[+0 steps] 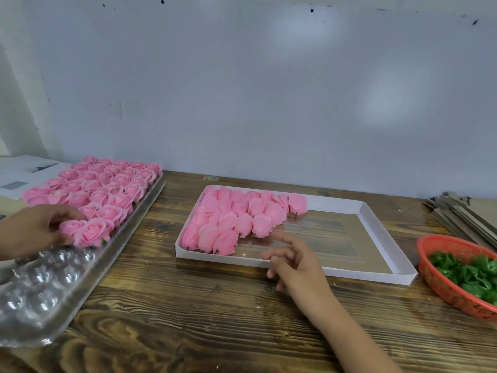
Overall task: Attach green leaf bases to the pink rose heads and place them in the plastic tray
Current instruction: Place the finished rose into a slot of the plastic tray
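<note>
At the near edge of the rose rows in the plastic tray [150, 200], the left hand [35, 230] curls its fingers round a rose [70, 228], seating it just beside its neighbours above the empty cups; the right hand [293, 262] hovers over the white box [376, 224], fingers loosely spread and holding nothing. Loose rose heads [231, 224] lie just left of its fingertips, long axes pointing away from the person; the leaf bases [468, 273] sit in the red basket [441, 281] off to its right, so I judge this hand the nearer for both.

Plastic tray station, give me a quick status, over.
Left hand pinching a rose head at the plastic tray. Right hand open, empty, hovering by the white box. Leaf basket far right, nothing blocking.
</note>
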Demonstrator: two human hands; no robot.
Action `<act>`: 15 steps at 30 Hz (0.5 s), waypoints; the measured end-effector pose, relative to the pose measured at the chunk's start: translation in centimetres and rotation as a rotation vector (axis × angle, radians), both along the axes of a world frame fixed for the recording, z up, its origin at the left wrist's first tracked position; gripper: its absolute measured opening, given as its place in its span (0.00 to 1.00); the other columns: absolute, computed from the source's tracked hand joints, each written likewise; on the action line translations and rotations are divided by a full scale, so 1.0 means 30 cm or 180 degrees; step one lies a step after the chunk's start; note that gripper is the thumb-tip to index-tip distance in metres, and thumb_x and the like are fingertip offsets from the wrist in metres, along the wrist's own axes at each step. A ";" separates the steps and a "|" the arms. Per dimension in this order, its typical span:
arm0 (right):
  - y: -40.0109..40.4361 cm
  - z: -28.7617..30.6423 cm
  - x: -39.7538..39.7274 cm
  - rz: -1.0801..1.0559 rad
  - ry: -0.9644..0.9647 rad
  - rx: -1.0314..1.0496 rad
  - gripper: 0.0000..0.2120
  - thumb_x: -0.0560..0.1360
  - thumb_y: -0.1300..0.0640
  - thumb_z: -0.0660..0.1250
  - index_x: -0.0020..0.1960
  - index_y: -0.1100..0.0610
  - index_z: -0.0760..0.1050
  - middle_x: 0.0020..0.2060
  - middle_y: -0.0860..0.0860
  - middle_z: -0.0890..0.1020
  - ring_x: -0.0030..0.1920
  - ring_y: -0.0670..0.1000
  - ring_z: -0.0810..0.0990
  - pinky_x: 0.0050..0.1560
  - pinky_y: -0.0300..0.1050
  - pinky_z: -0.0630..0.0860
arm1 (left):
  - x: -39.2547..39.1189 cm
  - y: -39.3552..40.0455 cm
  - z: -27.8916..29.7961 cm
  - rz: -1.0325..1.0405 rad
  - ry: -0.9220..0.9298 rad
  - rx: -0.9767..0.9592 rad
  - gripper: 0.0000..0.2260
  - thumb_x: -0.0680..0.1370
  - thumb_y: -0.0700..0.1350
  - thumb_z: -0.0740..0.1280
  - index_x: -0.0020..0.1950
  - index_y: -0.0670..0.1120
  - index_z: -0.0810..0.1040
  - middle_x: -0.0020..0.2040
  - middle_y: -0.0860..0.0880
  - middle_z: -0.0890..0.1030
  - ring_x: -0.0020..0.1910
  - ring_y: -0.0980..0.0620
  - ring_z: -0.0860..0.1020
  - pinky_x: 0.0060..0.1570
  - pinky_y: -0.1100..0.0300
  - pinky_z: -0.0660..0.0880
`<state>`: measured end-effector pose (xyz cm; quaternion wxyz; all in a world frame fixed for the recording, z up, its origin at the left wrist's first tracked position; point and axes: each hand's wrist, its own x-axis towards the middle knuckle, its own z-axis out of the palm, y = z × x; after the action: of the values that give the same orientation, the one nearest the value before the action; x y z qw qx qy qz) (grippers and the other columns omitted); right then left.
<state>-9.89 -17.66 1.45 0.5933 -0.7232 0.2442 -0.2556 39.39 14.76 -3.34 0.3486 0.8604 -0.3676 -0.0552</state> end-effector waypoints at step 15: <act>0.000 0.000 0.003 0.0020 0.0050 -0.0060 0.19 0.79 0.66 0.64 0.61 0.44 0.73 0.44 0.48 0.86 0.36 0.45 0.81 0.31 0.39 0.76 | -0.253 -0.069 0.172 0.0632 -0.0656 -0.0208 0.22 0.69 0.32 0.78 0.46 0.58 0.78 0.48 0.44 0.84 0.42 0.43 0.80 0.45 0.40 0.79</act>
<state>-9.80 -17.67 1.44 0.5854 -0.7315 0.2441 -0.2502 31.81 12.67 1.83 0.3406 0.8818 -0.3161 0.0802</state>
